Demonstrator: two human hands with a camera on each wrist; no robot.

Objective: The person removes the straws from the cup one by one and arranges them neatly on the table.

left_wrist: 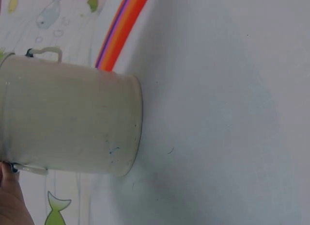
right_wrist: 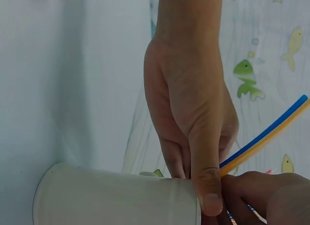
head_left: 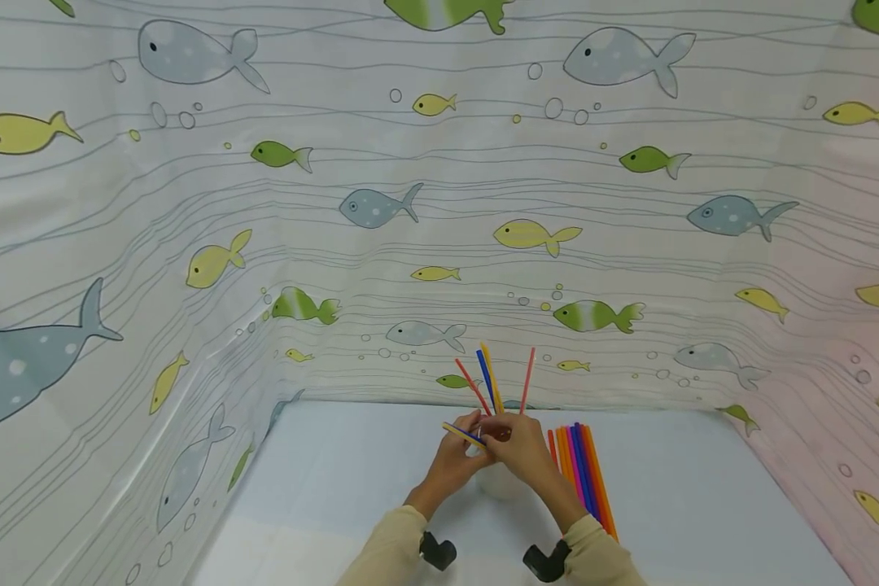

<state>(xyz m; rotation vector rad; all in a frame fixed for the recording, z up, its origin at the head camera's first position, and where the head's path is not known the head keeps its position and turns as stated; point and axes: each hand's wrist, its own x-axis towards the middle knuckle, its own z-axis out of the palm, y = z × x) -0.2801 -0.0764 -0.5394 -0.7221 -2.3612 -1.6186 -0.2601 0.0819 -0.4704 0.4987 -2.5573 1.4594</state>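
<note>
My left hand [head_left: 454, 457] is gripping the pot [left_wrist: 72, 118] at its rim; my right hand [head_left: 523, 443] is pinching a blue-and-yellow pair [head_left: 461, 434] there. Upright sticks [head_left: 527, 381] are rising, apparently placed, above it; a coloured row [head_left: 584, 480] is lying rightward, seemingly remaining.

A white desk [head_left: 344, 464] meets a pale printed backdrop [head_left: 483, 179] that rises behind its far edge and along its left and right edges. Above the far edge it carries grey-blue fish [head_left: 375, 208], yellow fish [head_left: 523, 234] and outlined bubbles [head_left: 553, 108]. A green-banded fish [head_left: 296, 305] hangs above the far left corner; a small green fish [head_left: 737, 416] sits just beside the far right one. Past the right edge the backdrop turns pinkish.
</note>
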